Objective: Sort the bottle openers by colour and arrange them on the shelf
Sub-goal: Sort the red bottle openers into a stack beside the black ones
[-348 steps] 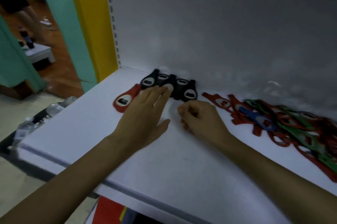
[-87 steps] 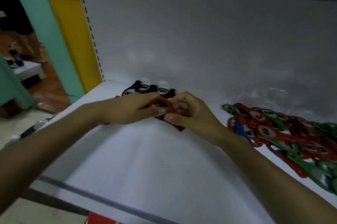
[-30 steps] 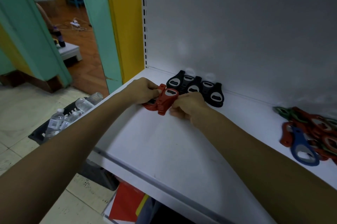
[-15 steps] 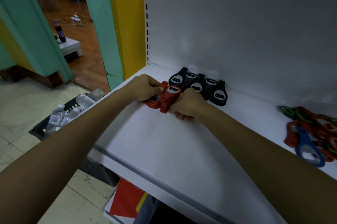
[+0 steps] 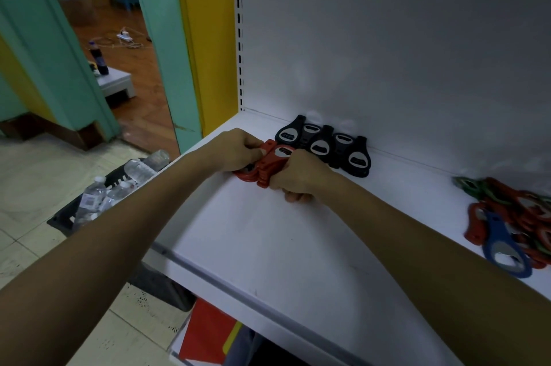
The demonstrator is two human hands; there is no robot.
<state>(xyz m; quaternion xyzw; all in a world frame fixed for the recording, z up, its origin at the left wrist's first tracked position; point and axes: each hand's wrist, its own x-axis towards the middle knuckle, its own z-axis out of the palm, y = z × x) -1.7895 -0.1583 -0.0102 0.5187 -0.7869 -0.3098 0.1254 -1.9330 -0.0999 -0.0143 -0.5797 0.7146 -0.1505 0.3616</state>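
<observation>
Red bottle openers (image 5: 269,165) sit bunched together on the white shelf (image 5: 268,240), caught between both hands. The left hand (image 5: 235,149) pinches them from the left, fingers curled and thumb on top. The right hand (image 5: 298,177) is curled round their right side, low against the shelf. Just behind them, along the back wall, black bottle openers (image 5: 325,146) lie in a row. Well apart to the right is a mixed pile (image 5: 512,207) of red and green ones, with a blue opener (image 5: 504,243) at its front.

Head-worn view, facing down, near shelf (image 5: 268,246)
</observation>
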